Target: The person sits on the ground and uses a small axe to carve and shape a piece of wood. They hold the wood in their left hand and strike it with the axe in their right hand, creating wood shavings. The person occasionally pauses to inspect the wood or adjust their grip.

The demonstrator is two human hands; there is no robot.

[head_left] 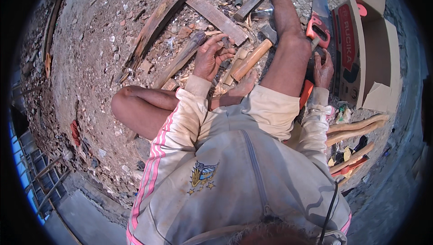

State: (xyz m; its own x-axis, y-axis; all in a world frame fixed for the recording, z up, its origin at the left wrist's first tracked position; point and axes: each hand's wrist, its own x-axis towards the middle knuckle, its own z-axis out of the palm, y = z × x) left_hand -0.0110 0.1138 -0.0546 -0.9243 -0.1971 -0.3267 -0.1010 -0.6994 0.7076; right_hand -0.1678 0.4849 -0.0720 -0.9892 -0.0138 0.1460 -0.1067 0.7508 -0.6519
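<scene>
My left hand is raised above the ground between my legs, thumb and fingers pinching a small dark piece. Below and right of it lie a smooth, round light-wood stick and a split piece of wood. Left of that hand a long rough wooden stake rests on the debris. Beyond my raised right knee, my right hand hangs low with curled fingers; what they hold, if anything, is hidden. Just above it are a short wooden handle end and a handsaw with a red-orange handle.
An open cardboard box stands at the right. Curved wooden sticks lie below it. Weathered planks cross at the far side, near a dark block and a metal head. Rubble covers the ground.
</scene>
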